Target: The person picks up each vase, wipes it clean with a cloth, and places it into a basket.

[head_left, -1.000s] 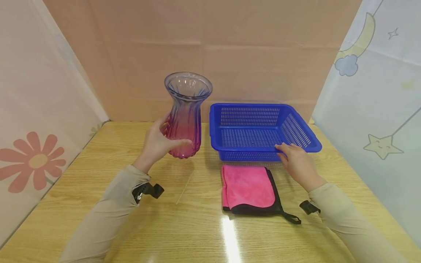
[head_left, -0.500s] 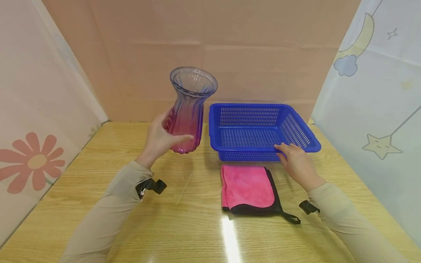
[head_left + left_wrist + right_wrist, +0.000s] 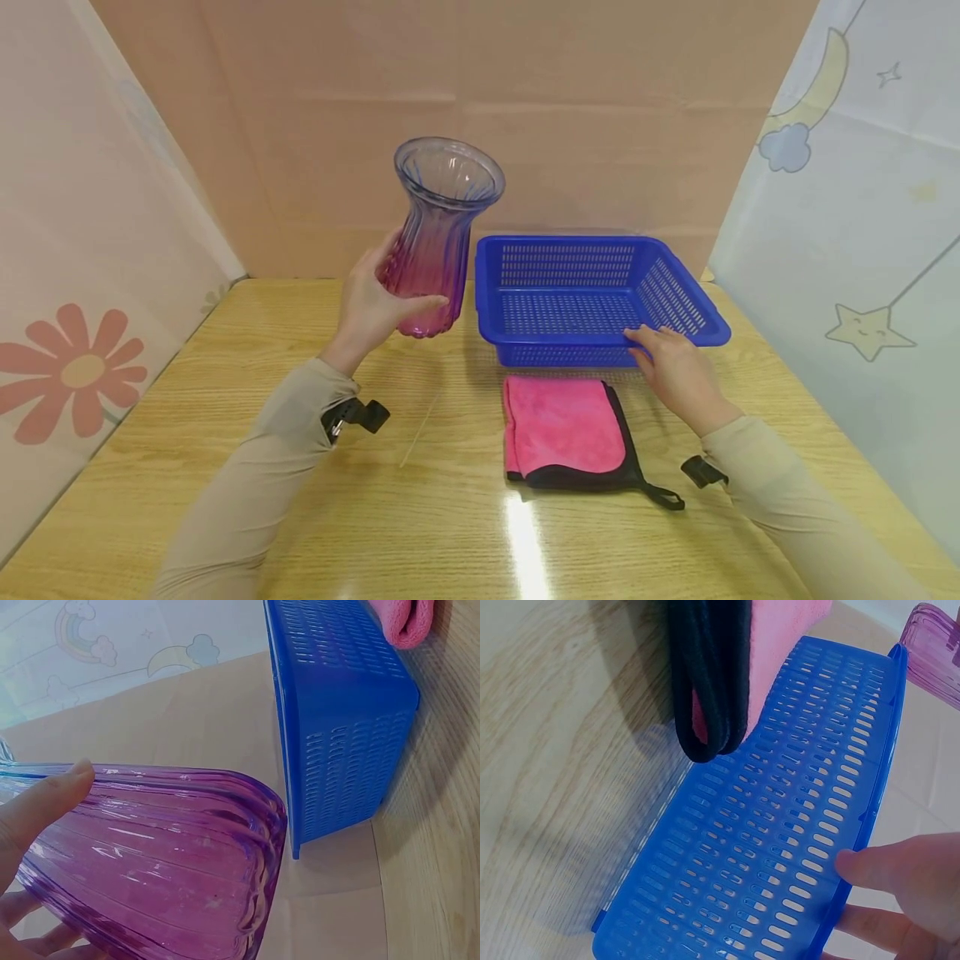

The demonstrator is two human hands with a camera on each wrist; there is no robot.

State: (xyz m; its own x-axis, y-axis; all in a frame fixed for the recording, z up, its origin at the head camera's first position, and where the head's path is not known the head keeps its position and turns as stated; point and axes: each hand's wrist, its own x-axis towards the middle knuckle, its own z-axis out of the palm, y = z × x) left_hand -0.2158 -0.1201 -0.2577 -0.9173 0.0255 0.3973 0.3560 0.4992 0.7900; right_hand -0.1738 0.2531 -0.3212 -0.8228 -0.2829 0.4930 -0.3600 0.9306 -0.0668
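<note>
My left hand (image 3: 371,308) grips a ribbed glass vase (image 3: 433,250) around its lower body, thumb on the near side. Its colour fades from pink at the base to blue-grey at the flared rim. Held above the table, the vase tilts a little to the right. My right hand (image 3: 681,371) pinches the near rim of a blue plastic basket (image 3: 558,340) by its right corner; in the right wrist view the thumb (image 3: 870,866) lies on the outer wall and the fingers go over the rim. The left wrist view shows the vase's base close to the basket's side.
A folded pink cloth (image 3: 566,421) with black edging and a hanging loop lies in front of the basket on the wooden table (image 3: 360,517). A thin pale strip (image 3: 422,429) is on the table below the vase. Printed backdrops stand at left, right and behind.
My left hand has raised the vase and moved it slightly right, tilting it a bit more. The right hand stays at the basket's rim; basket and cloth have not moved.
</note>
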